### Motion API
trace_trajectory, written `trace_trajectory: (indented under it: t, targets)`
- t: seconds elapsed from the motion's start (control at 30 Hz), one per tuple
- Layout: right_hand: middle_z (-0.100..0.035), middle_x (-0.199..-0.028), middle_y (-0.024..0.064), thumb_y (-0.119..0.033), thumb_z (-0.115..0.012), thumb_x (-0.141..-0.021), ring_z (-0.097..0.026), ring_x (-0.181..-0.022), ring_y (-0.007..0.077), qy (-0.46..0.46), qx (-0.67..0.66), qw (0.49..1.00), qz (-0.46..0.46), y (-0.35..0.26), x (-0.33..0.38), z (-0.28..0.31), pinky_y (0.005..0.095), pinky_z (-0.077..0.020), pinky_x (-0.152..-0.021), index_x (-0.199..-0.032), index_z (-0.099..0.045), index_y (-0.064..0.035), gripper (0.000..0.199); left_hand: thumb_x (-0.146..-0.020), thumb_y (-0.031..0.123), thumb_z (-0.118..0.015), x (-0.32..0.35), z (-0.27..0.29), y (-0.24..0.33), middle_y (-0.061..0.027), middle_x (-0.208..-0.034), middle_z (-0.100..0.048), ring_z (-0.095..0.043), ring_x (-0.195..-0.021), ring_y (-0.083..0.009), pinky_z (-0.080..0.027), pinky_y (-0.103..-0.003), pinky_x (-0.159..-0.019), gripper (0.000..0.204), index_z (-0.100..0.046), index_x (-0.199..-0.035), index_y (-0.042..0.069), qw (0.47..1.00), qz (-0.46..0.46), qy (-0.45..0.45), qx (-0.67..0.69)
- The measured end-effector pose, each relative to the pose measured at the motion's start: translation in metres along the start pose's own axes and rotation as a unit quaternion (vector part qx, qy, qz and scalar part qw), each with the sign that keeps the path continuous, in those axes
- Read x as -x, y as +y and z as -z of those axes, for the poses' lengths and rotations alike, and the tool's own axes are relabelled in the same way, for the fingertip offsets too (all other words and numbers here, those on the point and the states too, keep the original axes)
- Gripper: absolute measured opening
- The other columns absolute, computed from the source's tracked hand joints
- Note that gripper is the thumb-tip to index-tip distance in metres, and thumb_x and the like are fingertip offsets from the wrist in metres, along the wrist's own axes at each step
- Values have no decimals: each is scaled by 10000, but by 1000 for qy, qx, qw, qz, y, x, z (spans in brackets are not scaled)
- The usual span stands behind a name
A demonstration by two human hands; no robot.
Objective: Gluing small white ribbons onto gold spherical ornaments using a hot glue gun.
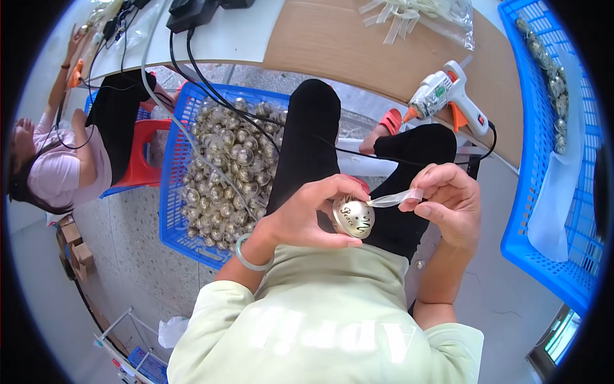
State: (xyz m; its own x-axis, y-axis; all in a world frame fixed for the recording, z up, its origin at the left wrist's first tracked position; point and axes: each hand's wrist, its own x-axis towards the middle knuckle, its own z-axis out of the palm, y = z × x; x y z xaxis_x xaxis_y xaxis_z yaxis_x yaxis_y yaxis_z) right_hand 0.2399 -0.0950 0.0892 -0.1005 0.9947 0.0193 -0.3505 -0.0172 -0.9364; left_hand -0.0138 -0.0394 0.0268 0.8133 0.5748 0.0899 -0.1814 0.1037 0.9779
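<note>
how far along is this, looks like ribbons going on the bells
Done: a row of gold pieces lies in the blue basket on the right. In hand: the left hand holds one gold bell while the right hand pinches a sheer ribbon strip against its top. Left: the blue crate on the left is heaped with bells, and the glue gun lies on the table.

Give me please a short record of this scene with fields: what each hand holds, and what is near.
left hand: holds a gold ball
right hand: pinches a clear ribbon whose other end meets the ball
left side: blue basket full of gold balls, on the floor
table: glue gun lying on brown cardboard
right side: second blue basket with a white sheet
other person: sits at far left on a red stool
</note>
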Motion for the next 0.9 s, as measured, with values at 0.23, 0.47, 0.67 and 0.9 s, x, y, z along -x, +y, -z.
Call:
trace_trajectory:
  t: [0.23, 0.47, 0.67, 0.9]
  targets:
    - [-688, -931, 150, 149, -642, -860, -722, -818, 211, 99, 80, 992, -6, 16, 5, 8, 311, -619, -726, -1006, -682, 32, 192, -679, 9, -897, -1, -5, -14, -152, -1192, -572, -620, -1068, -204, -522, -302, -912, 645, -557, -1226, -19, 1000, -2, -15, 12]
    - [-721, -893, 107, 40, -705, -895, -679, -779, 118, 150, 136, 979, 3, 50, -2, 14, 232, -558, -712, -989, -692, 33, 95, -671, 64, -903, -1, -10, -25, -184, -1167, -625, -673, -1059, -257, -563, -348, -913, 646, -564, -1213, -29, 998, -4, -38, 54]
    - [-707, -869, 72, 1, -723, -898, -662, -763, 100, 139, 85, 986, -43, 63, -8, 14, 226, -550, -702, -988, -693, 24, 98, -678, 85, -899, -4, -19, -30, -195, -1167, -618, -662, -1082, -273, -574, -361, -913, 642, -566, -1215, -27, 993, 6, -58, 100]
    - [-696, -851, 42, -13, -728, -900, -645, -747, 74, 134, 38, 987, -74, 77, -10, 18, 208, -537, -686, -981, -698, 13, 90, -696, 152, -898, -8, -19, -31, -148, -1328, -459, -647, -999, -207, -605, -290, -824, 552, -620, -1152, 13, 999, -28, -11, 26]
